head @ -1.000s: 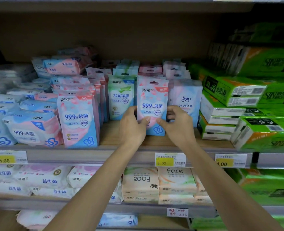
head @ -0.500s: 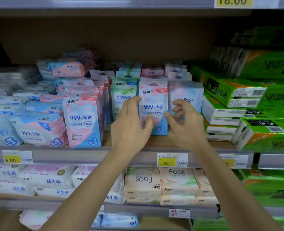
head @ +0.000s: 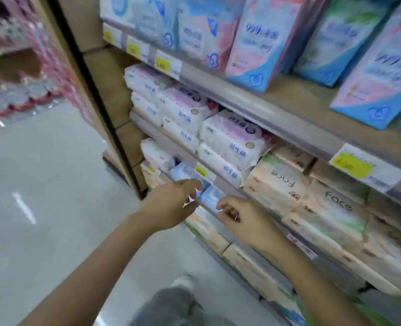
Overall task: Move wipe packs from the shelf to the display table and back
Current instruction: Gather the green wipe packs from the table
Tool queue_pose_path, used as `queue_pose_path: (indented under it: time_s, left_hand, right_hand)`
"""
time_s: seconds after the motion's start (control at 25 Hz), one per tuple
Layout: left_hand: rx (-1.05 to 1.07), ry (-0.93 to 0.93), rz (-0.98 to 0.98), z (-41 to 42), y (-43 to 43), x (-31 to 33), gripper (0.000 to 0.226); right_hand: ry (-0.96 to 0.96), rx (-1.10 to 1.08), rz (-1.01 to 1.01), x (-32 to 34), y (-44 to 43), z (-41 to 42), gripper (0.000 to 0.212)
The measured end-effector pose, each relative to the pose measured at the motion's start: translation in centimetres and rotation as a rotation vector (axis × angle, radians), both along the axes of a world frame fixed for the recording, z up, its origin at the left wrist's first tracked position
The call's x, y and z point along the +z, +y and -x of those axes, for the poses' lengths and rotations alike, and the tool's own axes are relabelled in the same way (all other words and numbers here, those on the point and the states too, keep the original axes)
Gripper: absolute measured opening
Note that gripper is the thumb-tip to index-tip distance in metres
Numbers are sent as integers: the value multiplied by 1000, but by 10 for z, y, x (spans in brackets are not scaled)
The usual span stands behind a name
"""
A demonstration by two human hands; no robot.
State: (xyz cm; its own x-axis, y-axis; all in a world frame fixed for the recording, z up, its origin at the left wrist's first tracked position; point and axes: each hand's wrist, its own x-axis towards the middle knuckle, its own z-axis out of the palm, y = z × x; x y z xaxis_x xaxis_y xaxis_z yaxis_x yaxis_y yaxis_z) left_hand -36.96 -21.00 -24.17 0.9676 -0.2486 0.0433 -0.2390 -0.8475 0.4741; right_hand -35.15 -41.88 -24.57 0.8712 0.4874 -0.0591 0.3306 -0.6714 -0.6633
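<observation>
Pink-and-blue wipe packs stand upright on the upper shelf, with another such pack at the far right and a green-and-blue one between them. Both of my hands hang well below that shelf, in front of the lower shelves. My left hand has its fingers loosely spread and holds nothing. Just to its right, my right hand is loosely curled and also holds nothing. The picture is tilted and blurred.
White soft packs and beige "Face" tissue packs fill the lower shelves. Yellow price tags line the shelf edges. The shelf's brown end post borders the grey aisle floor. Red goods lie far left. My leg shows below.
Both hands have let go of the pink-and-blue pack, which stays on the shelf, and have dropped low. The view has swung left and down toward the aisle.
</observation>
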Motion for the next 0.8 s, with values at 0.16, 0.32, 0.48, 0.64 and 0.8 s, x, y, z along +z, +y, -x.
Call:
queue_pose_path:
  time_s: [0.16,0.32,0.48,0.64,0.8]
  left_hand:
    - [365,234,6,104,37,-62,31]
    - [751,445,78,235,60,-107,28]
    - [1162,505,214,366,73,-128,28]
    - [1573,454,365,483,83,-137,27]
    - [1812,417,484,583,104,-147,23]
  right_hand:
    - [174,305,164,-79,48,23,13]
    - [256,679,385,-119,124,67,18]
    - [139,1019,494,-116,228,135,23]
    - [78,1259,437,-101,337,234,25]
    - [60,1410,418,-98,427,334,25]
